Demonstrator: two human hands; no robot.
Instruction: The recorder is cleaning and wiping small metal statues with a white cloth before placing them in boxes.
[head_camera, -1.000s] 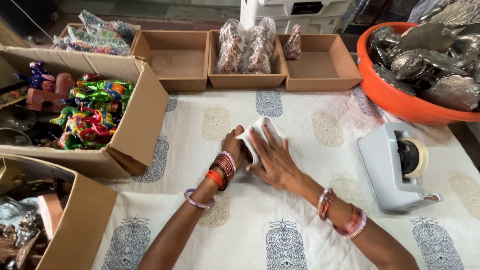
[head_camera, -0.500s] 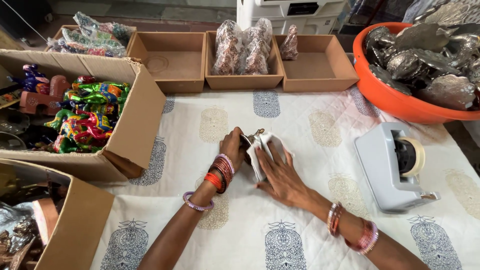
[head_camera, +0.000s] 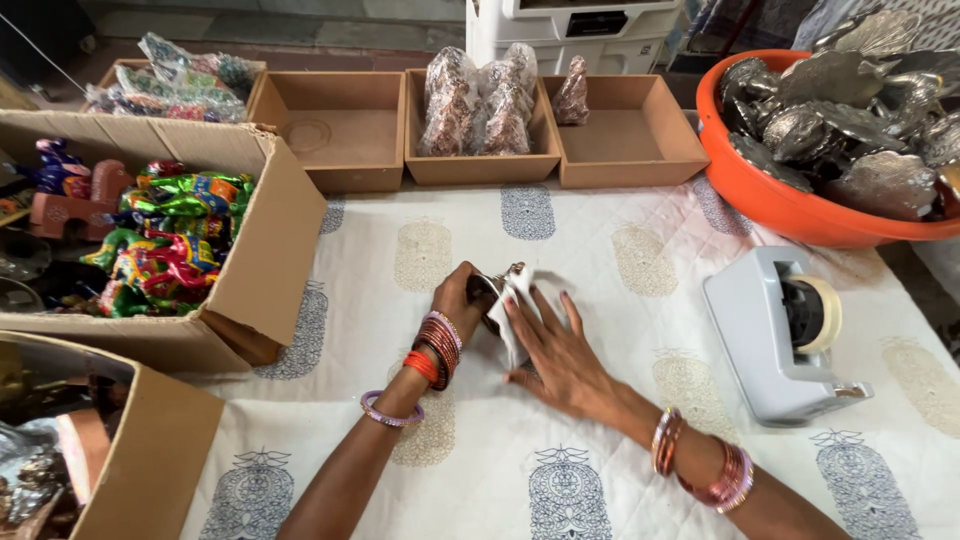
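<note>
Left hand (head_camera: 458, 305) grip pinching small dark figurine (head_camera: 492, 300) at tabletop (head_camera: 620, 300) centre; right hand (head_camera: 555, 350) fingers spread, pressing white wrapping sheet (head_camera: 520, 305) around it. Risk: loose sheet springs open or figurine slips if pressure eases

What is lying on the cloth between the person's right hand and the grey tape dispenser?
Nothing: in the head view only bare printed tablecloth separates the right hand from the grey tape dispenser.

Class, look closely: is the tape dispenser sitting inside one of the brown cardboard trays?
No, the tape dispenser stands on the printed cloth, right of both hands.
</note>
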